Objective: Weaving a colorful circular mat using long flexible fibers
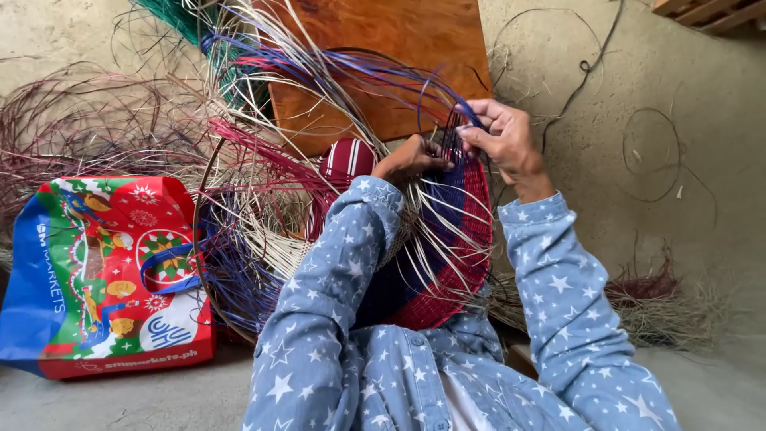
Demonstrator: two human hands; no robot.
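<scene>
A half-woven round basket (467, 263) of red, blue and pale strips rests against my lap, with loose strands (319, 80) fanning up and left from it. My left hand (409, 160) presses on the weave near the rim, fingers closed on the pale strands. My right hand (504, 137) pinches a blue strand (447, 100) at the upper edge of the rim. Both arms wear light blue sleeves with white stars.
A colourful printed shopping bag (104, 275) lies on the concrete floor at the left. A brown wooden board (383, 56) leans behind the basket. Piles of dark reddish strips (72, 128) lie at the far left, dry fibre scraps (662, 307) at the right.
</scene>
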